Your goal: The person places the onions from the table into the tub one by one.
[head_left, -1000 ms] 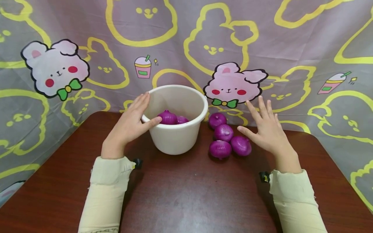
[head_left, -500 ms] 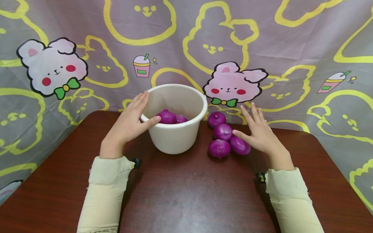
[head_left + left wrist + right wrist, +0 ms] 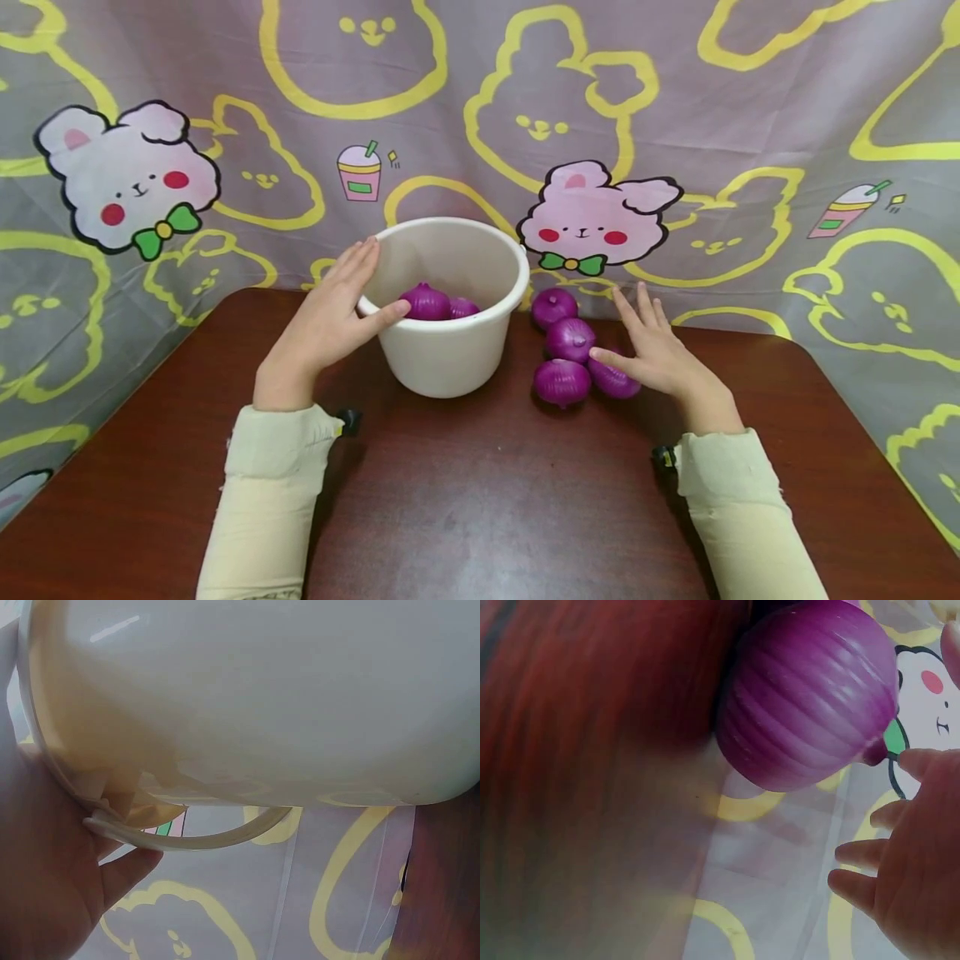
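A cream-white bucket stands upright on the table, with two purple onions visible inside. My left hand holds its left side, thumb over the front rim and fingers along the outer edge. In the left wrist view the bucket's handle hangs beside my fingers. Several more onions lie grouped right of the bucket. Over the rightmost onion my right hand hovers with fingers spread, partly covering it. The right wrist view has an onion close to my fingertips, with a gap to most of them.
The dark red-brown table has rounded back corners. Behind it hangs a grey curtain with yellow outlines and printed rabbits, close to the bucket and the rearmost onion.
My right hand has moved left and down toward the onions, and its thumb now overlaps the rightmost one. My left hand stays on the bucket, and the onions have not moved.
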### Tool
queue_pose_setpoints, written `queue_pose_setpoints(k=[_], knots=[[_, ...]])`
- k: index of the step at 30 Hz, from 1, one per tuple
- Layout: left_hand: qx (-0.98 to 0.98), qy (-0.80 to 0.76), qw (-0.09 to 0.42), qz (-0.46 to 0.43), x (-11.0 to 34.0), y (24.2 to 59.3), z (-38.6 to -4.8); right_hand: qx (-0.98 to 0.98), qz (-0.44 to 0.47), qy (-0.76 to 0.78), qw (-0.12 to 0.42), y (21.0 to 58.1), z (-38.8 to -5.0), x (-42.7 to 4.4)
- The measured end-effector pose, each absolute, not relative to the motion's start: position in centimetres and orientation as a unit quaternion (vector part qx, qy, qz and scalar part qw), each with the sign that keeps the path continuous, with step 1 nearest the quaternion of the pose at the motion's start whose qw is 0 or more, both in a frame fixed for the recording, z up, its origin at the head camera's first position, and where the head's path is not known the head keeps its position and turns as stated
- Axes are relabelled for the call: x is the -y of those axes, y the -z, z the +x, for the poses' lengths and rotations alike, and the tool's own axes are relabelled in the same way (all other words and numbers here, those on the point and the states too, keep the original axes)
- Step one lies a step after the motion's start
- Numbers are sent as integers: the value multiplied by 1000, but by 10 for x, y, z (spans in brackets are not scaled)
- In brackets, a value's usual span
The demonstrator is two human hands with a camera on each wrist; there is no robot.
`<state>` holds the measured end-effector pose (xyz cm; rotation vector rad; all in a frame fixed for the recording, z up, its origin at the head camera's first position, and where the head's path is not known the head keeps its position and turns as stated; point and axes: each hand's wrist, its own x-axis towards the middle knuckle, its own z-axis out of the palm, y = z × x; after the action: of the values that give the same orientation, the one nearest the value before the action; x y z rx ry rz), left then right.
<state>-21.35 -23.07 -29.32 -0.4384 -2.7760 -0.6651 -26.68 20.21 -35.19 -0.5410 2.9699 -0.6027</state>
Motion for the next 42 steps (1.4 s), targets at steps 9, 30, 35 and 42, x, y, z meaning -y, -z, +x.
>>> queue_pose_setpoints(k=[9,30,35,42], knots=[[954,228,123,-148,230,292,-213,-959,-180,208,69,357,-268,-202],[954,229,126,-150,231,293,-213,-937,-223,247,108,361,-269,-202],[954,231,120,-148,231,292,-212,-934,-232,244,118,362,-267,-200],[955,228,119,-146,230,292,-211,-930,-243,247,121,362,-265,-200]])
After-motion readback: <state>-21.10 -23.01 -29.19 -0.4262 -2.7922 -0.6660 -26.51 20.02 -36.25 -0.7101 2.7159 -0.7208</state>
